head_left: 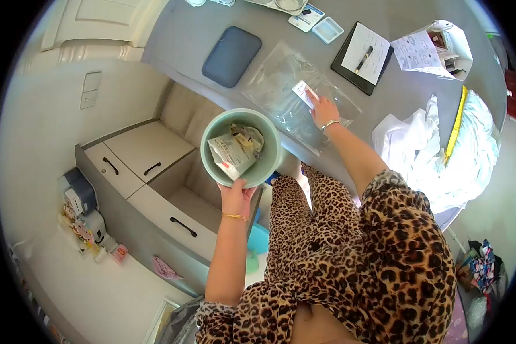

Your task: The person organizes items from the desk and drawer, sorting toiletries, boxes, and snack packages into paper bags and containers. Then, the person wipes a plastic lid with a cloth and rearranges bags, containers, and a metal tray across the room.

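My left hand (238, 198) grips the near rim of a pale green bin (207, 156), thumb on the rim, the other fingers partly hidden below. Inside the bin lie a crumpled white printed packet (230, 156) and other scraps. On the grey table, my right hand (325, 110) has its fingers on a small white flat packet (303, 93) with faint print; the thumb is hard to make out. That packet is over a large clear plastic bag (281, 109) spread near the table's edge.
A dark blue flat case (231, 56) lies at the table's left. Farther right are a notebook (378, 63) with a pen (364, 59), a small white tray (327, 30), an opened box (456, 51) and white cloth (470, 155) with a yellow tape measure (456, 126). Drawers (149, 149) stand left of the bin.
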A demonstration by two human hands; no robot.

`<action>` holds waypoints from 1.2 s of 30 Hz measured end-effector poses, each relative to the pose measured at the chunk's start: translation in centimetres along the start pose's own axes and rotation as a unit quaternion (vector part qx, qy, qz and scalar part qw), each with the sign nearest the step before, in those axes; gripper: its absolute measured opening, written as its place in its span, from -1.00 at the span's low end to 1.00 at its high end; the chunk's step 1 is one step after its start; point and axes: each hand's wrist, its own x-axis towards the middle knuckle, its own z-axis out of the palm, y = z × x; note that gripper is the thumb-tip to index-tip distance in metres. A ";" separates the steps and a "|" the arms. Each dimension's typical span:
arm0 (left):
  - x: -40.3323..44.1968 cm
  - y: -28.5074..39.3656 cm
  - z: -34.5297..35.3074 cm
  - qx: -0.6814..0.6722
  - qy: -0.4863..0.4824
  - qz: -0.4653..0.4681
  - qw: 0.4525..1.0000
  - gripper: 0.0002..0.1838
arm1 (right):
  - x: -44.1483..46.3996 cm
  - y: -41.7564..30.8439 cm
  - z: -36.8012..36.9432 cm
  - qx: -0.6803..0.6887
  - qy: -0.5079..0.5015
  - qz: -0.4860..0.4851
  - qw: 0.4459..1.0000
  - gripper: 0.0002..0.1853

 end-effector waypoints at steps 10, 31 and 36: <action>-0.2 -0.6 2.1 0.035 0.066 -0.007 0.997 -0.18 | -9.5 -9.1 -16.9 0.404 -0.116 -0.132 0.898 -0.45; -2.4 -2.0 0.3 -0.069 0.035 -0.024 0.997 -0.27 | 15.0 4.6 -6.3 0.345 0.090 0.190 0.915 -0.06; -2.8 -1.9 2.7 -0.070 0.048 -0.025 0.996 -0.28 | 23.4 6.4 -9.2 0.064 0.155 0.131 0.977 0.04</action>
